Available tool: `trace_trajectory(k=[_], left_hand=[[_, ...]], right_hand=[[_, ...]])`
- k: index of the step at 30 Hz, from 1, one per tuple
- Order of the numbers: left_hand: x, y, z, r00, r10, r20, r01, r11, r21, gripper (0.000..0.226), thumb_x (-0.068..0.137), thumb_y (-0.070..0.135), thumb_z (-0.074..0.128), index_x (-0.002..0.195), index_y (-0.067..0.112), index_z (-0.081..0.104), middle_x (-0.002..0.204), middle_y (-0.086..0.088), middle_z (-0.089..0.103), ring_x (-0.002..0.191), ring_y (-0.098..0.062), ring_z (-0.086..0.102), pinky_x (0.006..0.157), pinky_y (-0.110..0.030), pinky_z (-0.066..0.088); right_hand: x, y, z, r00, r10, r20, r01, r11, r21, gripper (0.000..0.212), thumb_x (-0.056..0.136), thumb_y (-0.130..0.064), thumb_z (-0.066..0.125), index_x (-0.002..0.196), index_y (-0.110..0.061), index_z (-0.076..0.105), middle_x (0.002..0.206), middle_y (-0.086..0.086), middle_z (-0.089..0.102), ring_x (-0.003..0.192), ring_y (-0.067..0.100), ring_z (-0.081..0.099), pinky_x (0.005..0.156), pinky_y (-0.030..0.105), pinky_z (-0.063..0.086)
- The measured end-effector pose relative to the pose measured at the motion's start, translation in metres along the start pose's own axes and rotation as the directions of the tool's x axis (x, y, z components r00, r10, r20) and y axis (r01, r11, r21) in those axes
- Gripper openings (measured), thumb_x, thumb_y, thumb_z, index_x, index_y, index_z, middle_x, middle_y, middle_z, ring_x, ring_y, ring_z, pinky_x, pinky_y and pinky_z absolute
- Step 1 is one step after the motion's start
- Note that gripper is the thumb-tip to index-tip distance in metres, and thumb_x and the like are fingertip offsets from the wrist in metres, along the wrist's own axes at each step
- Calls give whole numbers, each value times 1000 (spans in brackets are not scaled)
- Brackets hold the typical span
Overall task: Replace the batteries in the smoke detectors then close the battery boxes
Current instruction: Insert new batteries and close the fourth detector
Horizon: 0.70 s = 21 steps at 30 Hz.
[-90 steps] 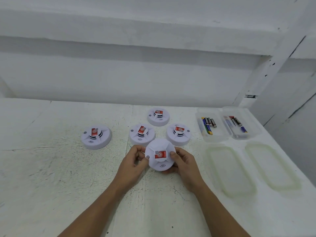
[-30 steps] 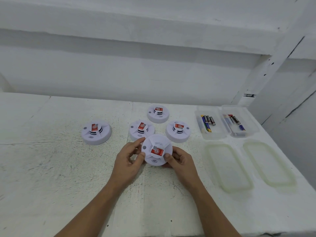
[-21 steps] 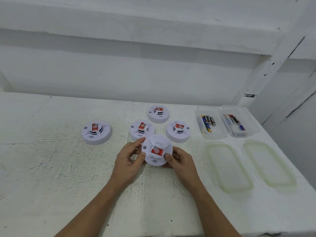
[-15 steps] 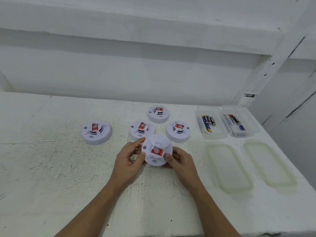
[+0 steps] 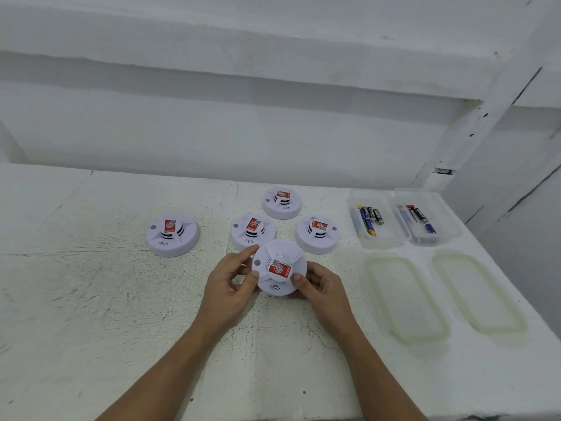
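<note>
1. Well, we have the smoke detector (image 5: 279,268) clamped between both hands just above the table (image 5: 91,299), tilted so its red label faces us. The left hand (image 5: 230,284) pinches its left rim, and the right hand (image 5: 321,287) cups its right side with the thumb on the face.
2. We judge it light and stiff, a hollow plastic shell (smooth, so a little slippery). It looks sturdy enough in the hand, though small catches could snap if forced.
3. The rim is the place to hold it, with fingers kept off the raised, slotted middle. We cannot tell where the battery cover sits, since the back is hidden, so it likely needs turning over.
4. Just beyond the left fingers lies a second detector (image 5: 252,232), and beyond the right hand a third detector (image 5: 317,233). A fourth detector (image 5: 282,202) lies farther back between them, and a fifth detector (image 5: 172,235) well off to the left.
5. To the right of the right hand lie two lids (image 5: 403,299), flat on the table. Beyond them stand two open battery boxes (image 5: 376,238) holding loose batteries (image 5: 370,217).
6. The second detector sits very close to the left fingertips, so it may crowd the turn. The reach from the right hand to the boxes passes over the flat lids only.
</note>
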State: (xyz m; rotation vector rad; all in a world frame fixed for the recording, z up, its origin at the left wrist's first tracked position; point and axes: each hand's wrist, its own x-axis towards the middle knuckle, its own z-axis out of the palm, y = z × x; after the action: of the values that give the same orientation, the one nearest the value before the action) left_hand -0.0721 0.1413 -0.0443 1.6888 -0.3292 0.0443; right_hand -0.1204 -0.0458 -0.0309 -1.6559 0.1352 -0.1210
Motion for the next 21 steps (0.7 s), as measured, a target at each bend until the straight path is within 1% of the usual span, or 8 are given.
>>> trace_trajectory(k=[2, 6, 9, 14, 18, 21], left_hand=[[0, -1, 0, 1000, 3, -3, -3, 1000, 6, 46, 83, 38, 58, 128, 30, 58, 107, 6, 60, 100, -23, 59, 74, -49, 58], [1, -2, 1, 1000, 1, -4, -1, 1000, 10, 41, 87, 29, 59, 128, 30, 58, 108, 4, 60, 101, -25, 59, 73, -50, 58], [0, -1, 0, 1000, -1, -2, 1, 1000, 7, 44, 84, 34, 58, 128, 30, 58, 107, 6, 59, 100, -24, 59, 72, -50, 58], [0, -1, 1, 1000, 1, -4, -1, 1000, 7, 45, 83, 35, 58, 128, 31, 58, 107, 5, 60, 100, -23, 59, 72, -49, 58], [0, -2, 0, 1000, -3, -3, 3, 1000, 12, 42, 86, 26, 59, 128, 30, 58, 107, 4, 60, 100, -25, 59, 73, -50, 58], [0, -1, 1, 1000, -7, -2, 7, 1000, 10, 42, 86, 24, 58, 128, 30, 58, 107, 5, 60, 100, -25, 59, 74, -50, 58]], right_hand=[[0, 0, 0, 1000, -1, -1, 1, 1000, 1, 27, 91, -19, 61, 117, -12, 64, 106, 2, 73, 98, 17, 69, 82, 40, 58], [0, 0, 0, 1000, -5, -4, 5, 1000, -5, 27, 91, -19, 61, 117, -13, 64, 106, 1, 73, 98, 17, 69, 82, 39, 58], [0, 1, 0, 1000, -3, -2, 3, 1000, -11, 27, 91, -20, 61, 118, -13, 64, 106, 1, 73, 98, 16, 69, 82, 40, 58], [0, 1, 0, 1000, 1, 1, -1, 1000, -15, 27, 91, -21, 61, 118, -14, 64, 106, 1, 72, 98, 16, 69, 83, 40, 58], [0, 2, 0, 1000, 1, 0, -1, 1000, -14, 28, 91, -21, 62, 118, -14, 64, 106, 0, 72, 99, 15, 69, 83, 39, 58], [0, 2, 0, 1000, -3, -2, 3, 1000, -6, 29, 91, -21, 62, 118, -14, 64, 106, 1, 73, 98, 16, 69, 82, 38, 58]])
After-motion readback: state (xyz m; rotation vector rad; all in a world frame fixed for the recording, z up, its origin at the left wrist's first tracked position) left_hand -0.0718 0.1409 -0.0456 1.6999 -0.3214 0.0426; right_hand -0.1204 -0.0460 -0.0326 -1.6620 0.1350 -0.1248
